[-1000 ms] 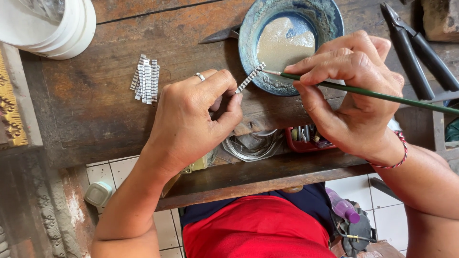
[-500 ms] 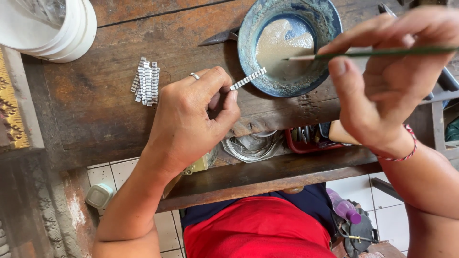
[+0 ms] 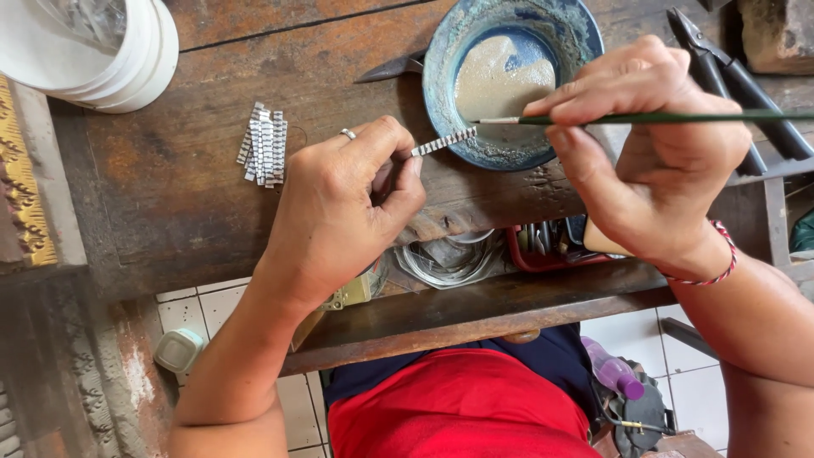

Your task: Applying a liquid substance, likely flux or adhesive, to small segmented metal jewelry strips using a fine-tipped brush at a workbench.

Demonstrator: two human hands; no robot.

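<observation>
My left hand (image 3: 343, 199), a ring on one finger, pinches a short ribbed silver strip (image 3: 443, 141) that points toward a blue bowl (image 3: 512, 78) of cloudy beige liquid. My right hand (image 3: 653, 153) grips a thin green-handled brush (image 3: 644, 119), held level, with its tip over the bowl's near rim just right of the strip's end. Both hands hover over a worn wooden bench (image 3: 186, 195).
A small pile of similar silver strips (image 3: 264, 145) lies left of my left hand. White stacked bowls (image 3: 102, 51) sit at the far left corner. Black pliers (image 3: 733, 76) lie at the right. An open drawer (image 3: 475, 254) below holds wire coils and small tools.
My right hand lifted the brush off the strip and swung it up to the bowl, then lowered it a little. The left hand and strip stayed nearly still.
</observation>
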